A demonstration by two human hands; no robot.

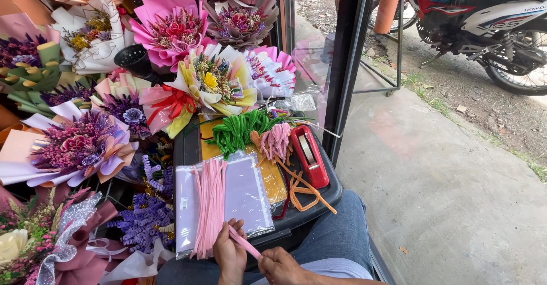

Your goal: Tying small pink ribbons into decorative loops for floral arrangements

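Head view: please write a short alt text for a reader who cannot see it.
Two hands, left hand and right hand, hold a pink pipe cleaner over a black tray of pipe cleaners, beside wrapped bouquets.

We have a single view, from a camera worn on the head, looking steeply down and forward over our own lap. It sits close above the black tray (319, 202) on our knees, with our hands at the bottom edge. Further up, the view reaches the bouquets (171, 29) at left and the motorbike (484, 23) at top right.
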